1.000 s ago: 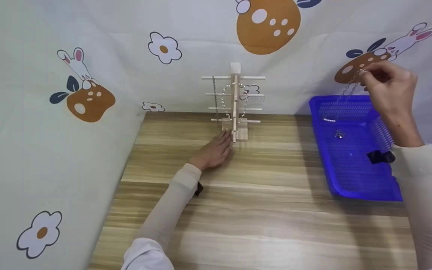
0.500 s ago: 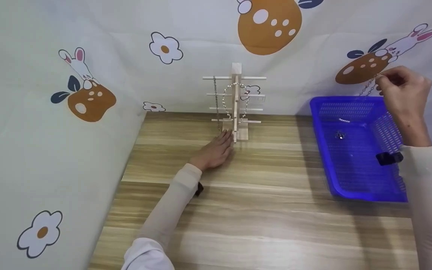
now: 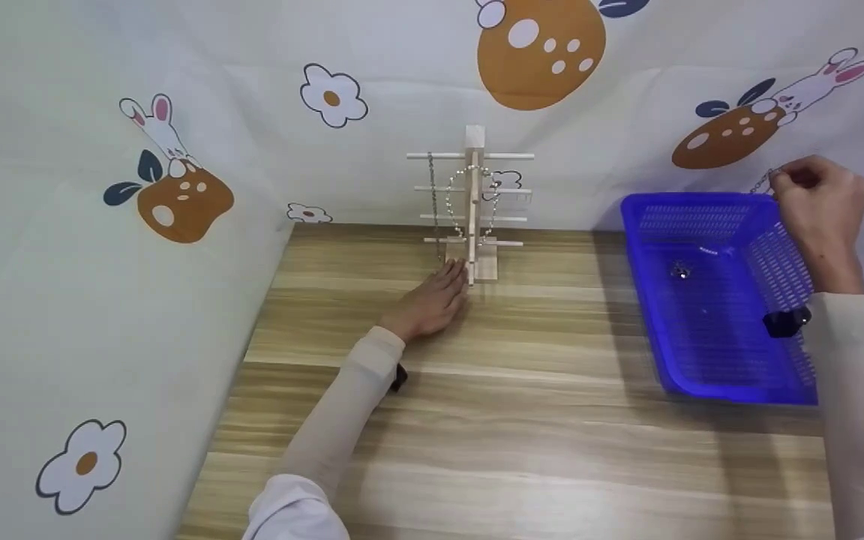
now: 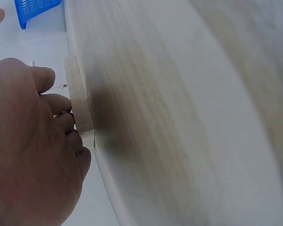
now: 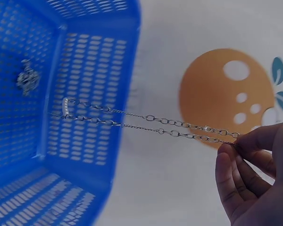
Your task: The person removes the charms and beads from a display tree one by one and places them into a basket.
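Observation:
My right hand (image 3: 814,199) is raised over the far right corner of a blue perforated basket (image 3: 762,375) and pinches a silver chain necklace (image 5: 146,120) between its fingertips (image 5: 228,155). The doubled chain hangs down into the basket, and a small silver trinket (image 3: 679,271) lies on the basket floor. My left hand (image 3: 432,300) lies flat on the wooden table with its fingers (image 4: 61,106) against the base of a wooden jewelry stand (image 3: 472,202). A pearl necklace (image 3: 451,196) and a dark chain (image 3: 432,206) hang from the stand's rungs.
The wood-grain table (image 3: 522,420) is enclosed at the back and left by a cloth printed with rabbits, mushrooms and flowers (image 3: 177,195). The basket stands at the table's right edge. Black wrist straps (image 3: 784,322) show on both sleeves.
My right hand has moved right and down with the chain, from above the basket's back wall to its far right corner. The left hand has stayed still.

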Available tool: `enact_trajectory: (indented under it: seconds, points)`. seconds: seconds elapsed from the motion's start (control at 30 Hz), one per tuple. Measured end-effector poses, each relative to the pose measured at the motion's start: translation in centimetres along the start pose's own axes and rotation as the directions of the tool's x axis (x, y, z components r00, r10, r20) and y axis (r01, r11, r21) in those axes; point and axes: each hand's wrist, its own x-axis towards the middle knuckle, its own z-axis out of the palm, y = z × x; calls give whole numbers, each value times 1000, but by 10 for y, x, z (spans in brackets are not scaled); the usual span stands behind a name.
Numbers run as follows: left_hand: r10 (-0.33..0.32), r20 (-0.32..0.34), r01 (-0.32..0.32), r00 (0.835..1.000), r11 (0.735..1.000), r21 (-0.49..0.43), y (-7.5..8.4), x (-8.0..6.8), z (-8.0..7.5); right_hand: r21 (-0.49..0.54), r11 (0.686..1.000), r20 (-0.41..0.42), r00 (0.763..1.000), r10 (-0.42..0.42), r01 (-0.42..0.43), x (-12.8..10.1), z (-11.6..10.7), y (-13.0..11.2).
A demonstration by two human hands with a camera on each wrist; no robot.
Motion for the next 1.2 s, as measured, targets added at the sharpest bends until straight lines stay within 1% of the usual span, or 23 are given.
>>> enact_trajectory:
  seconds: [0.13,0.23,0.37,0.53,0.67,0.9,1.0,1.1,1.2]
  points:
    - [-3,6,3,1000,1000,6,0,0,0,-25,1000,25,1000,15,-14,2,6,18]
    - [-1,3,1,1000,1000,14,0,0,0,-23,1000,37,999,-1,2,1,10,31]
    - [-2,6,2,1000,1000,26,1,0,-1,-23,999,76,997,-28,30,-3,16,49]
    - [-8,11,8,1000,1000,29,1,0,-1,-68,996,149,988,-43,54,-10,25,67]
    - [-12,16,11,1000,999,30,1,0,-1,-95,992,225,973,-56,79,-14,31,78]
    - [-11,17,10,1000,1000,21,2,-1,-2,-95,989,292,953,-82,114,-15,39,91]
    - [-16,19,16,1000,1000,7,2,-1,-2,-108,984,332,938,-99,142,-15,40,95]
    - [-19,20,18,1000,1000,5,1,-1,-2,-133,979,377,922,-91,151,-16,41,98]
    - [-18,17,18,1000,1000,4,1,-1,-1,-153,977,402,913,-73,146,-16,41,100]
